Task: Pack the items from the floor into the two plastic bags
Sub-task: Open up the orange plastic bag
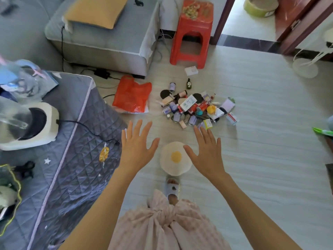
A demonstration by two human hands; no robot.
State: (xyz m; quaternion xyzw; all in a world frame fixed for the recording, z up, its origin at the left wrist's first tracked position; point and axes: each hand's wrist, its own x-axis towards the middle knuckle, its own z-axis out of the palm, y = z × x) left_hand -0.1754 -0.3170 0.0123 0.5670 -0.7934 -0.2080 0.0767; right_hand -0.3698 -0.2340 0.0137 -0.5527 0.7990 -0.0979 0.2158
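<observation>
A person stands over a tiled floor (252, 159), a slippered foot (173, 188) showing below, with the left hand (137, 147) and right hand (207, 152) stretched out palms down, fingers spread wide and holding nothing. Between the hands lies a round fried-egg cushion (175, 158). Beyond them sits a heap of small cans, boxes and bottles (194, 108), with a red plastic bag (132, 95) flat on the floor just to its left. Farther off stands a red plastic stool (192, 33) beside a grey sofa (104, 38).
</observation>
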